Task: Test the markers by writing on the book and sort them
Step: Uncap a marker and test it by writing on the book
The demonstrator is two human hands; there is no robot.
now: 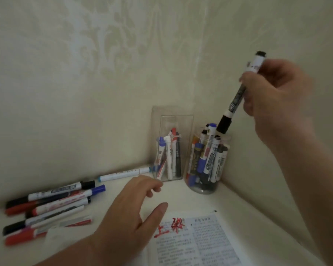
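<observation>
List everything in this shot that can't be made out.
Head view only:
- black marker: barrel print blurred, middle covered by the right hand that holds it.
- book: cut off by the bottom edge, its left side covered by the left hand; print too small to read.
- round jar: contents overlap, so no count.

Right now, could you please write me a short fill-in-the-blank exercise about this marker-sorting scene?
1. The right hand holds a marker with its ___ cap pointing down over the round jar.
2. The handwritten marks on the book are ___.
3. The left hand holds ___.

Missing words: black; red; nothing.
</observation>
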